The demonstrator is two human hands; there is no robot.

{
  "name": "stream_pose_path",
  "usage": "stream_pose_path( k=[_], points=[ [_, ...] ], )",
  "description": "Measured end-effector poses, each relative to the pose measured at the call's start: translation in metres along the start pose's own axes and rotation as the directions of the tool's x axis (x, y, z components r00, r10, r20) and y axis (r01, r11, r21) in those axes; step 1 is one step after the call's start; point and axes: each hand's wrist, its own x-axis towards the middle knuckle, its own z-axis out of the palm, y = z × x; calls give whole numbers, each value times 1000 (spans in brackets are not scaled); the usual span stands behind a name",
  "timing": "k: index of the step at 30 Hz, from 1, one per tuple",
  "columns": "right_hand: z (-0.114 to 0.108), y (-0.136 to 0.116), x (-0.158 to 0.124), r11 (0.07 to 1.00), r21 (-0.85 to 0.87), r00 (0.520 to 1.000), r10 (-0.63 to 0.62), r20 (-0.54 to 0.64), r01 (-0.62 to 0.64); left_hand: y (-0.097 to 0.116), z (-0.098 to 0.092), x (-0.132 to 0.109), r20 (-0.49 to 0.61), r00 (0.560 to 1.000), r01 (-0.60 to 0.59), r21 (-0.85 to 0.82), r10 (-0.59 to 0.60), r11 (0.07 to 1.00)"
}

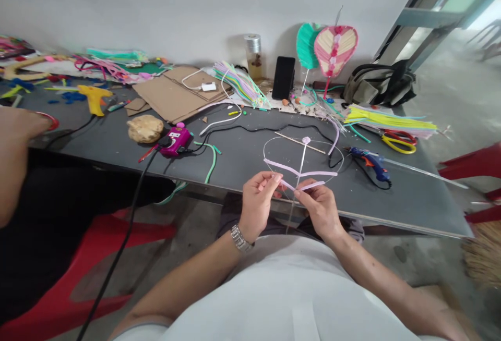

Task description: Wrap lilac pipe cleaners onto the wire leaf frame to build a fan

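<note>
Both my hands are at the table's front edge, on a thin wire frame (pixel 343 159) shaped like a rounded leaf with a centre stem. My left hand (pixel 256 200) pinches one side of a lilac pipe cleaner (pixel 288 185) bent in a V near the frame's lower end. My right hand (pixel 319 208) has thumb and fingers closed on its other side, beside the stem. Above them, another lilac pipe cleaner (pixel 319 173) spans the frame. A small lilac knob (pixel 306 141) tops the stem. A thin stick (pixel 301 143) lies behind the frame.
To the right lie a blue glue gun (pixel 370 165) and scissors (pixel 399 142). Further back are pipe cleaner bundles (pixel 391 120), a phone (pixel 283 77), a finished pink fan (pixel 335 49) and cardboard (pixel 172 93). A purple power socket (pixel 175 140) trails cables. Another person's arm (pixel 18 143) is at left.
</note>
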Motion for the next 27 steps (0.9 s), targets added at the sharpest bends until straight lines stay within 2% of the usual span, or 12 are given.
stream_pose_path(
  k=[6,17,27],
  points=[
    [0,0,1,999,37,1000,-27,16,27,4,-4,1,23,1000,1,-41,0,999],
    [1,1,1,995,95,999,-8,37,5,11,-8,3,86,993,92,-102,-83,991],
    [2,4,2,995,101,999,5,31,-8,8,-11,0,132,989,79,-83,-68,993]
  ],
)
